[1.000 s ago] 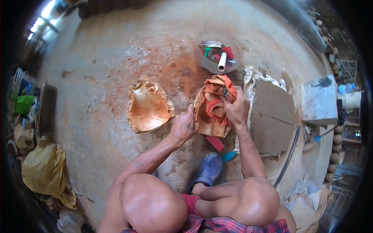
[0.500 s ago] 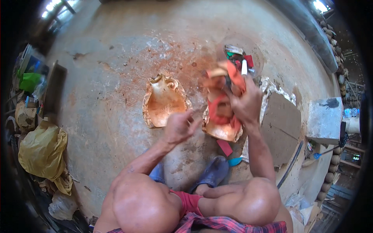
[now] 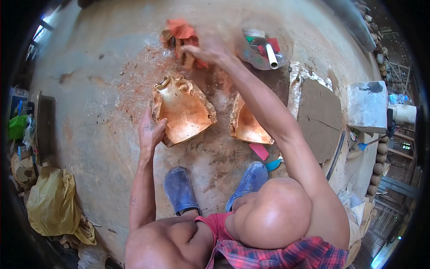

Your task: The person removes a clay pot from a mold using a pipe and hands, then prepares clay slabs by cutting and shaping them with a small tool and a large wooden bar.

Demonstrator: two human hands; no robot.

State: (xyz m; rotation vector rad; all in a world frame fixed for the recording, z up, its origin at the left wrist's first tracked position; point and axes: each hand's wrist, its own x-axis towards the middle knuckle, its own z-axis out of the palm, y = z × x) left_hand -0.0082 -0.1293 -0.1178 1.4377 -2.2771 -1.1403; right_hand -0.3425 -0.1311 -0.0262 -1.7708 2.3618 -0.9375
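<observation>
Head view, left hand (image 3: pixel 151 130): fingers curled over the near-left rim of the orange mould half (image 3: pixel 183 111), which lies hollow-up on the concrete floor (image 3: pixel 89 89).
Head view, right hand (image 3: pixel 208 48): reached far forward, closed on an orange rag (image 3: pixel 181 33); blurred, so finger detail unclear.
Second mould half (image 3: pixel 248 125): right of the left hand's grip, partly under the right forearm.
Axis: held half runs long from near-right to far-left, narrow end pointing away.
Risk: the forearm could likely knock the second half; a one-sided rim grip might tip the shell.
</observation>
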